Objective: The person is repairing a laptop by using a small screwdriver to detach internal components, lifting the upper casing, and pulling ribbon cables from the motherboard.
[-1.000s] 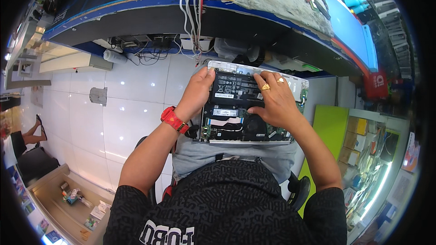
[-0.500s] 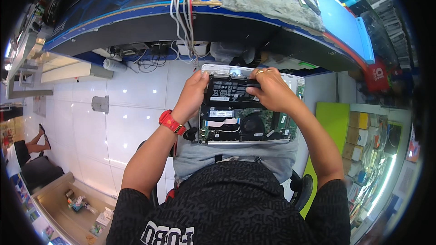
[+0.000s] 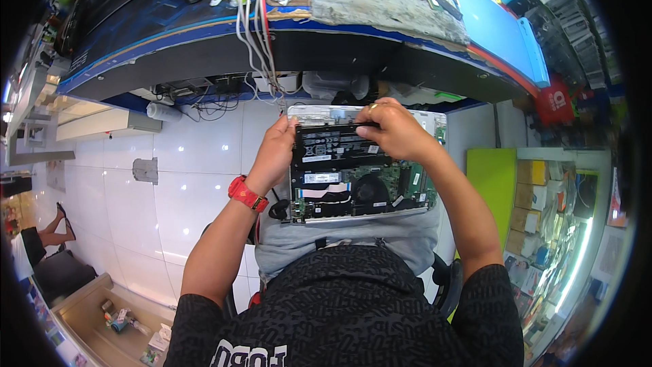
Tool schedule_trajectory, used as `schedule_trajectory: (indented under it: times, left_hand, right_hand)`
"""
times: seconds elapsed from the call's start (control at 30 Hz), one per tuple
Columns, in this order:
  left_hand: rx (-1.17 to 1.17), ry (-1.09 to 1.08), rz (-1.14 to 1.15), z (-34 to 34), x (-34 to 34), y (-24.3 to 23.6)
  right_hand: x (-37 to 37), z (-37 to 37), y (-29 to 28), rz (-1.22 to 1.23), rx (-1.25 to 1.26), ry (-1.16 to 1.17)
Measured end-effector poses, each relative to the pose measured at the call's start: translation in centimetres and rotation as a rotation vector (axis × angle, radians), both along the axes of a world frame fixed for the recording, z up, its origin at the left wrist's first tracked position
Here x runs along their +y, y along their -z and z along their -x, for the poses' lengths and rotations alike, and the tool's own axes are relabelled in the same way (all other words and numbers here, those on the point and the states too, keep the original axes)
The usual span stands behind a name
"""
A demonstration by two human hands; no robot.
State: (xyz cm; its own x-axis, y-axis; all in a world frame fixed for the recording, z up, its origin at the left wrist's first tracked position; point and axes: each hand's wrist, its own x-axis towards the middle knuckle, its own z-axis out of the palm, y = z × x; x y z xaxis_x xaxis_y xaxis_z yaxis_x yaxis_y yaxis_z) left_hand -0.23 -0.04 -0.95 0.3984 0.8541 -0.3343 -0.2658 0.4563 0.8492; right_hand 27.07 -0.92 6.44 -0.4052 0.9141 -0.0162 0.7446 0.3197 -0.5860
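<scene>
An opened laptop base (image 3: 422,194) rests on my lap with its inner parts facing up. Its flat black battery (image 3: 331,145) lies in the far half, nearest the bench. My left hand (image 3: 275,147) is closed on the left edge of the base, thumb on top. At the battery's far edge, the bent fingers and thumb of my right hand (image 3: 396,130) are pinched on the battery. Part of the battery's right end is behind that hand. Nearer me are a round black fan (image 3: 371,191) and a narrow memory stick (image 3: 321,178).
A dark workbench (image 3: 204,61) spans the far side, carrying a worn grey mat (image 3: 387,0), tools and a light-blue panel (image 3: 492,27). White cables (image 3: 246,27) hang over its front edge. A glass display case (image 3: 543,231) stands right; a drawer (image 3: 81,299) with small items sits lower left.
The whole view has shifted slightly, with the laptop now lower and further left. My right hand has drawn its fingers together at the battery's far edge. My left hand keeps its hold.
</scene>
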Motion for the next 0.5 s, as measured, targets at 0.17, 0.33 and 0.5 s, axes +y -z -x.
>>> schedule_trajectory:
  times: [0.17, 0.33, 0.5]
  left_hand:
    - [0.049, 0.001, -0.041, -0.2, -0.1, 0.6]
    - [0.066, -0.016, 0.019, -0.2, -0.6, -0.6]
    - [0.157, -0.011, -0.113, 0.0, -0.2, 2.7]
  right_hand:
    - [0.9, -1.7, -2.7, 0.166, 0.075, 0.188]
    - [1.3, 1.5, -6.8, 0.272, 0.322, 0.225]
    - [6.3, 8.6, -9.8, 0.137, 0.571, 0.209]
